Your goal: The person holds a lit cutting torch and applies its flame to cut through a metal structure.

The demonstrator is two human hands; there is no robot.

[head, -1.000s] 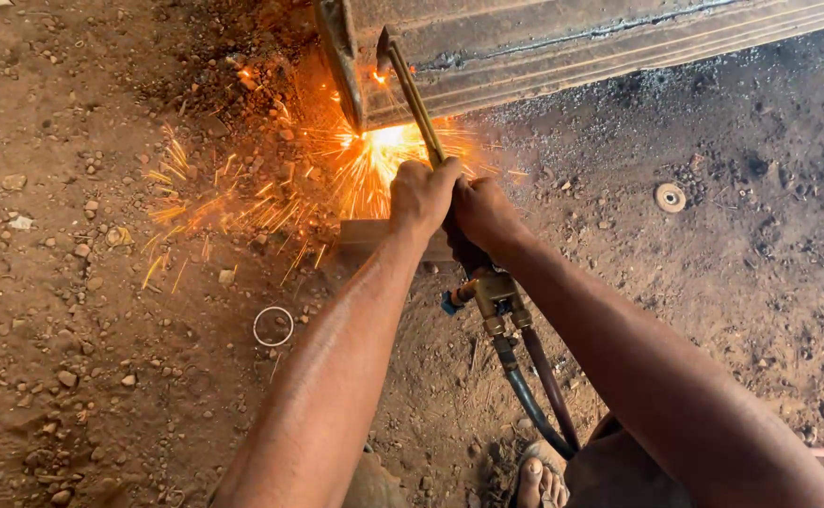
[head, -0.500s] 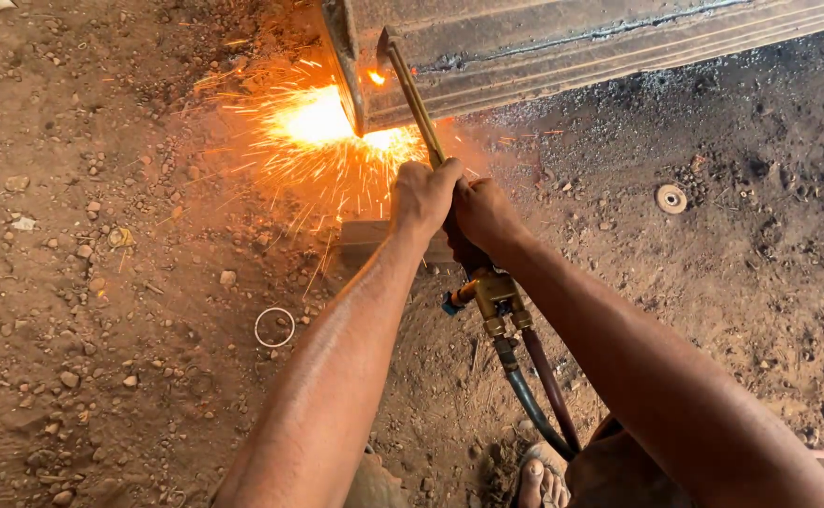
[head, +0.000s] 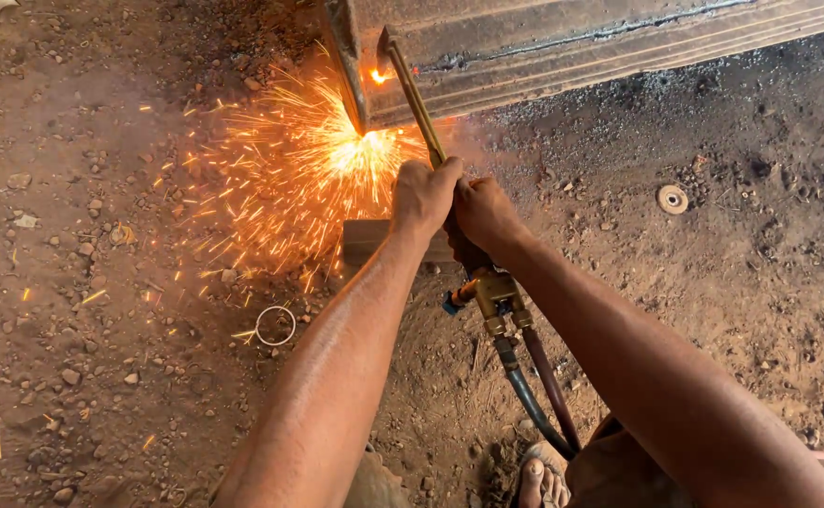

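Both hands clamped on the cutting torch (head: pixel 419 103), left hand (head: pixel 423 196) ahead of right hand (head: pixel 483 218), tip at the steel beam (head: pixel 600 47) end: likely burns on bare forearms and sandalled foot (head: pixel 539 480) from sparks (head: pixel 308 169) spraying across dirt ground (head: pixel 73 282), or scorched hoses (head: pixel 534 395).

No packages, labels, signs or screens show anywhere in this view.

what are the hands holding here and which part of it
Both the left hand and right hand grip a cutting torch by its handle, above the brass hose fittings.
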